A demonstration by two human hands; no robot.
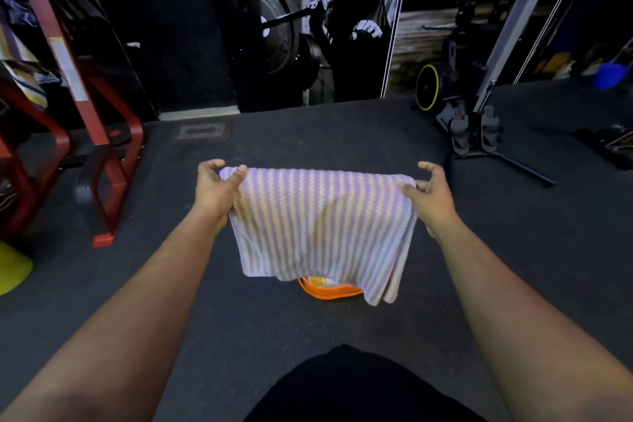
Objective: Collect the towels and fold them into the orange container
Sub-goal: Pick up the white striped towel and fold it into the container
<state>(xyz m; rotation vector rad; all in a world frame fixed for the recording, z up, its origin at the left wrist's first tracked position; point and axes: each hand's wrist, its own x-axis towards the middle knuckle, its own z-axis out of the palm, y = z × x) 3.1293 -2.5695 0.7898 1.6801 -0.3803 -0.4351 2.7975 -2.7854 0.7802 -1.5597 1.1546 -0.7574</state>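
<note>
Above a dark gym floor, a person holds a striped towel stretched between both outstretched arms. Far to the left of the fingers stands a red steel frame, with a yellow-green cone below it at the picture's edge. The left hand pinches the towel's upper left corner, thumb on the near face and fingers curled behind the top edge. From there the lilac-and-cream cloth (already doubled over, its lower edges hanging free) drops below the fingers and hides most of the orange container, whose rim shows on the floor beneath the hem. The right hand pinches the upper right corner between thumb and curled fingers. Beyond those fingers, farther right, stands a black machine base.
</note>
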